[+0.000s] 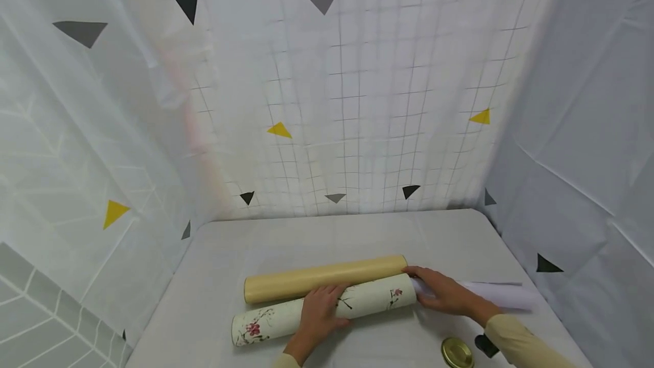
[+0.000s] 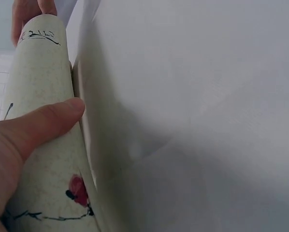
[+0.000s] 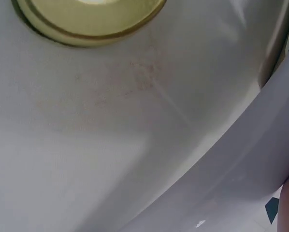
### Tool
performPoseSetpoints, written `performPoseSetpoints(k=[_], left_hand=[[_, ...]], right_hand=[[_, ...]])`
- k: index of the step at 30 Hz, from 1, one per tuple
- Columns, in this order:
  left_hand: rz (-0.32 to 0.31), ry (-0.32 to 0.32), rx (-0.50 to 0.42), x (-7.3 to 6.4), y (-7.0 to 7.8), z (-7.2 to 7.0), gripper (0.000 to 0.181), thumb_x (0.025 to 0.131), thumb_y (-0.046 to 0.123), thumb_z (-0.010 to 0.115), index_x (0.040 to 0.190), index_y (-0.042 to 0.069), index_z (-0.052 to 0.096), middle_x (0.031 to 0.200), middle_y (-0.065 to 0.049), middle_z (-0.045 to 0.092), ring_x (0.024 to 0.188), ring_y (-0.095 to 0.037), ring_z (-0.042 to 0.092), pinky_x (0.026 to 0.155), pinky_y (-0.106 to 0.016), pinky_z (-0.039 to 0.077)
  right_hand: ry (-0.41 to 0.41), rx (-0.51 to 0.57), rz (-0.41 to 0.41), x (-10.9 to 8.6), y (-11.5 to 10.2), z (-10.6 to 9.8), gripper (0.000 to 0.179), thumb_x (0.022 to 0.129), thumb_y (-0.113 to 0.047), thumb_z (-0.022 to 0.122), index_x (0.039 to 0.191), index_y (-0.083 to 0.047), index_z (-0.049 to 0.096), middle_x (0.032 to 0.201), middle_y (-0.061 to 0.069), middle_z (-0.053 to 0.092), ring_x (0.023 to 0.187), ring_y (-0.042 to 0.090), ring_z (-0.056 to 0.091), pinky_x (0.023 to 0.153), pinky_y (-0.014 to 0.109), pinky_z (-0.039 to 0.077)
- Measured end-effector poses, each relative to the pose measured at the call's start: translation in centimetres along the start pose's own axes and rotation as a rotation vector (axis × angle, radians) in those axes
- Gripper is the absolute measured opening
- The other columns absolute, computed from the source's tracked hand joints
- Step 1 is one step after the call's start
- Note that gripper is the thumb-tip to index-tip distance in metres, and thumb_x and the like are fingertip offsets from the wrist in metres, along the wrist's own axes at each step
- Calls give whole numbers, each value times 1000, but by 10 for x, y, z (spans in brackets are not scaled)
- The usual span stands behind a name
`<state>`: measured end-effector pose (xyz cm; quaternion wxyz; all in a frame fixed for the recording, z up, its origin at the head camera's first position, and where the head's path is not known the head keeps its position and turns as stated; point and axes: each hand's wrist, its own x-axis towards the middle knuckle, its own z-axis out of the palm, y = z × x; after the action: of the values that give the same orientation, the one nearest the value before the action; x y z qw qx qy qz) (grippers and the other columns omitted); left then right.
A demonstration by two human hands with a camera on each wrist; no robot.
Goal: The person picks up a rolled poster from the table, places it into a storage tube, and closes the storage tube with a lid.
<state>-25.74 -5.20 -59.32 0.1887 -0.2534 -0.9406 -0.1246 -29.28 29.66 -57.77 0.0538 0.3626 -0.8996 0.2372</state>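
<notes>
A cream cardboard tube (image 1: 375, 299) printed with red blossoms and dark branches lies slanted on the table. My left hand (image 1: 319, 311) grips it near its middle, with the thumb (image 2: 52, 118) across its side in the left wrist view. From the tube's right end extends a rolled sheet of white paper (image 1: 503, 295). My right hand (image 1: 447, 293) holds this paper roll close to the tube's mouth. In the right wrist view the paper roll (image 3: 226, 169) runs up to the tube's edge; most of that hand is out of frame.
Behind the floral tube lies a plain yellow tube (image 1: 327, 277). A round gold lid (image 1: 457, 352) sits at the front right, beside a small black object (image 1: 486, 345) partly covered by the right sleeve. White patterned sheeting (image 1: 357, 146) hangs around the white table (image 1: 214, 266).
</notes>
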Motion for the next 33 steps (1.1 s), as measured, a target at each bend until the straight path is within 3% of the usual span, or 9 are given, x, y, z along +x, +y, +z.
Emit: performPoseSetpoints(k=[3,6,13,21,24,28,33], left_hand=[[5,24,5,1,1,1,90,51,41,101,132,24,66,118,8,76,105,-15,72,88,-34,57],[14,32,11,0,1,2,90,49,41,101,131,23,67,117,9,76,105,-14,71,88,-33,57],[1,-28,21,-4,2,10,89,52,45,100,132,22,67,121,8,75,110,-14,70,85,-33,58],[12,18,40,-1,-5,13,91,50,46,100,131,22,67,120,8,75,110,-13,70,86,-33,57],[12,0,28,1,-5,12,89,53,45,100,132,22,66,122,8,75,111,-14,70,87,-34,57],[-5,-23,18,2,-1,10,88,54,43,100,132,22,66,122,7,75,112,-14,69,88,-34,58],[-18,-33,29,2,0,9,87,54,44,101,131,22,67,122,7,75,112,-14,70,87,-33,58]], right_hand=[[41,-11,-57,0,0,1,57,89,-11,77,140,0,54,134,8,66,118,25,65,97,40,56],[52,-35,-58,-4,2,-1,63,86,-18,82,141,-3,55,134,6,66,119,24,64,95,43,55],[-13,-97,94,-28,18,-17,86,77,-54,86,145,-14,53,141,-1,61,125,21,57,95,48,50],[-127,-97,271,-45,47,-30,97,67,-39,95,146,-8,49,144,13,56,128,39,55,98,65,46],[-138,-134,284,-53,56,-29,84,67,-36,95,136,-8,55,136,13,58,122,39,57,93,64,48],[-93,-208,225,-61,65,-26,57,73,-32,91,117,-13,62,119,3,60,105,25,58,82,46,50],[-88,-219,206,-61,65,-25,48,76,-31,89,115,-17,64,112,-6,60,100,17,58,79,38,51]])
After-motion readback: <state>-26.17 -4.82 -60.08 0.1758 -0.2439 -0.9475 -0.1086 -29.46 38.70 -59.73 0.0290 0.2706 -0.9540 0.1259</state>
